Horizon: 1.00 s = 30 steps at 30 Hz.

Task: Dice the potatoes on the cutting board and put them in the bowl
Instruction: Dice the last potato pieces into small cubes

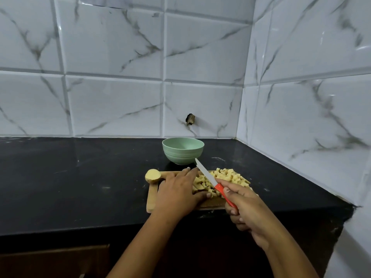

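Observation:
A wooden cutting board (212,202) lies on the black counter. A heap of diced potato (230,176) covers its right half, with more cut pieces (199,184) in the middle. My left hand (178,189) lies flat on the board with straight fingers against those middle pieces. My right hand (246,207) grips the red handle of a white-bladed knife (206,175), whose tip is raised and points toward the bowl. A half potato (152,175) sits at the board's far left corner. The green bowl (183,150) stands just behind the board, and it looks empty.
The black counter (80,177) runs to the left and ends at a tiled wall (301,117) on the right. A dark hole (190,119) marks the back wall above the bowl. A wooden cabinet front (54,261) is below the counter edge.

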Each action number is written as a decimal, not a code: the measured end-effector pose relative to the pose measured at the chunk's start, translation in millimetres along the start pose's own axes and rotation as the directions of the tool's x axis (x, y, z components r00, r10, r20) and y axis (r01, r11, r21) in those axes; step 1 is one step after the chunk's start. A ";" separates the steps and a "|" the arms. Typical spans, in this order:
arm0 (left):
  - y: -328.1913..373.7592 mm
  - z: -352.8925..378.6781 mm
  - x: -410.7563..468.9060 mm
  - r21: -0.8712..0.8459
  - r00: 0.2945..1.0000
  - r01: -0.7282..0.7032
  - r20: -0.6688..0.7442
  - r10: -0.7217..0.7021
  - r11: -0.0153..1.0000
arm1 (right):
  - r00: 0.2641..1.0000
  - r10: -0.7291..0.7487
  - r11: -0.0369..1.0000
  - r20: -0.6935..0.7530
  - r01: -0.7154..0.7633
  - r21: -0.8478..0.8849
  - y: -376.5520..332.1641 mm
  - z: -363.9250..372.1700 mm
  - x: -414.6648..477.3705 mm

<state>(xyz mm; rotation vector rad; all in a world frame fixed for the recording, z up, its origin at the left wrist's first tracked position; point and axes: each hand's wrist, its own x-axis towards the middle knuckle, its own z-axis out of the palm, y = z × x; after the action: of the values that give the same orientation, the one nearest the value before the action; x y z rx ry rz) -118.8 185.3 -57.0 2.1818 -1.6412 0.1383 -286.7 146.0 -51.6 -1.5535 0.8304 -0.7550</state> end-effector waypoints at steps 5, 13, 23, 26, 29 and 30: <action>-11.1 -2.1 15.5 0.023 0.995 -0.094 0.038 0.093 0.995 | 0.999 0.000 0.995 0.041 -0.005 0.102 3.6 -4.3 -5.1; -29.0 -29.1 33.4 0.073 0.980 -0.120 0.165 0.107 0.990 | 0.999 0.023 0.996 0.036 -0.026 0.083 4.9 0.3 -6.2; -39.7 -32.0 44.4 0.103 0.966 -0.155 0.225 0.128 0.983 | 0.998 -0.041 0.978 -0.044 0.031 -0.204 4.3 6.2 -17.1; -36.7 -27.1 38.4 0.065 0.985 -0.164 0.060 0.160 0.984 | 0.943 -0.306 0.777 -0.128 0.170 -0.606 7.8 7.9 -24.2; -30.7 -27.3 31.1 0.028 0.970 -0.227 -0.078 0.229 0.973 | 0.888 -0.451 0.557 -0.090 0.201 -0.806 7.0 12.3 -33.9; -28.1 -28.0 29.9 0.034 0.959 -0.278 -0.046 0.279 0.960 | 0.882 -0.465 0.515 -0.078 0.198 -0.834 6.5 13.6 -36.2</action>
<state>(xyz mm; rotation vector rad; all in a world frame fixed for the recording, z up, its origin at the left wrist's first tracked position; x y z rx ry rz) -78.9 175.3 -29.3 1.9378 -1.9199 0.2945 -295.6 183.1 -60.5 -2.5455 1.2175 -0.9722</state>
